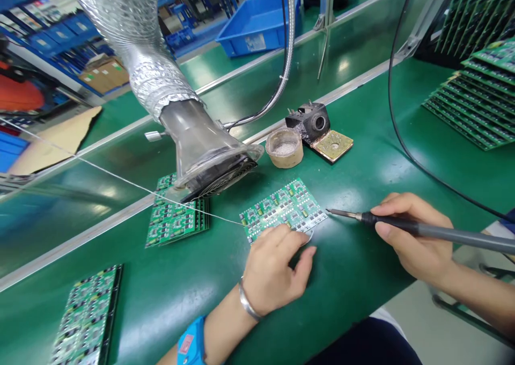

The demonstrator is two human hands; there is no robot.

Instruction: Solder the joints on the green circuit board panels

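My right hand [418,236] grips a soldering iron [426,231] like a pen, its tip pointing left just off the right corner of a green circuit board [300,201]. That board lies flat on the bench and is filled with small components. Over its near edge rests my left hand [277,265], fingers curled. A thin solder wire [137,183] runs in from the upper left, passes behind the left hand, and its short end shows at the thumb and forefinger. The hand covers part of the board's near side. A blue band and a metal bangle circle the left wrist.
Above the board hangs a fume extractor nozzle [209,150] on a foil duct. Behind stand a round pot [284,148] and an iron holder [309,122] with a sponge. Board stacks lie at left [177,214], near left [86,316] and right [475,104]. A black cable [406,147] loops at right.
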